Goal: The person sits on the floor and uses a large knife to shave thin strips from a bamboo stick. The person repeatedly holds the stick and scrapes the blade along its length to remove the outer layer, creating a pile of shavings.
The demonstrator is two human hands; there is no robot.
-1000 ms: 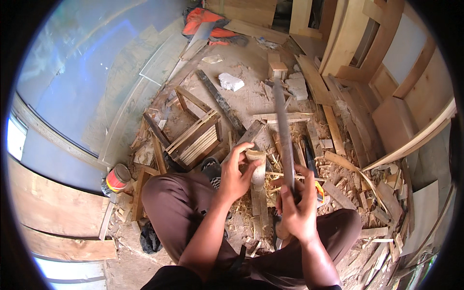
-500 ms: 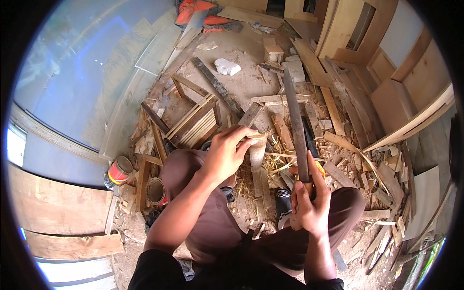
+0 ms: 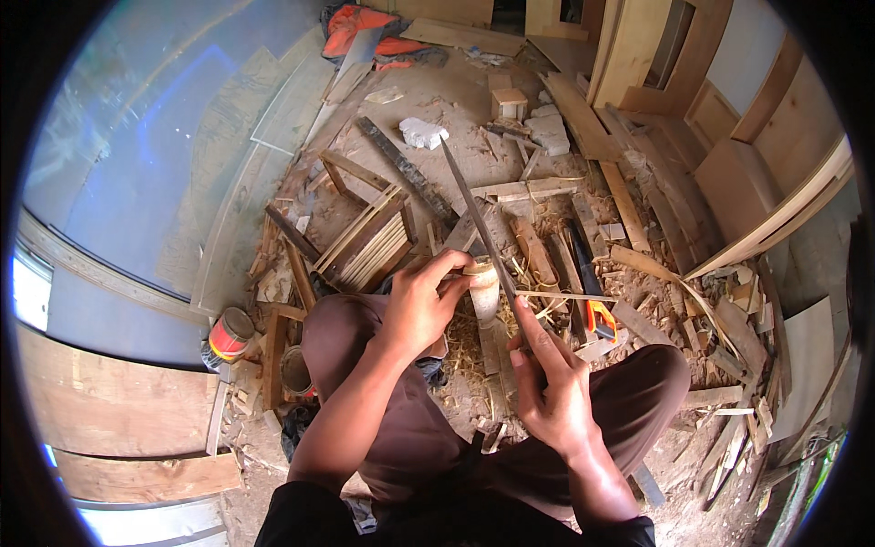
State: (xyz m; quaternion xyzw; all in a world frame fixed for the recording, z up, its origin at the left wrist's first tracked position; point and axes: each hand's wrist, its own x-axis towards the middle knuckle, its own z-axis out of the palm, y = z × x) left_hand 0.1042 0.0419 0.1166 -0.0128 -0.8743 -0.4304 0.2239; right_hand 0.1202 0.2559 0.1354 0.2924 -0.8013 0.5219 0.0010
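My right hand (image 3: 550,383) is closed around a machete (image 3: 476,214), the index finger laid along its dark, long blade. The blade slants up and to the left, with its tip near a white lump. My left hand (image 3: 421,299) pinches a small pale piece of wood (image 3: 479,268) at the top of an upright wooden block (image 3: 486,296), between my knees. The blade passes close beside this piece; whether it touches is unclear. The machete's handle is mostly hidden in my palm. Pale shavings (image 3: 467,330) lie around the block.
A handsaw with an orange handle (image 3: 601,321) lies to the right among scrap wood. A slatted wooden frame (image 3: 369,242) stands left of centre. Two paint cans, one with a red band (image 3: 230,335), sit at the left. Wooden panels (image 3: 747,182) lean at the right.
The machete has swung from nearly upright at the right to a leftward slant beside the small piece of wood. My right hand moved left, uncovering the saw handle. My left hand stayed nearly in place.
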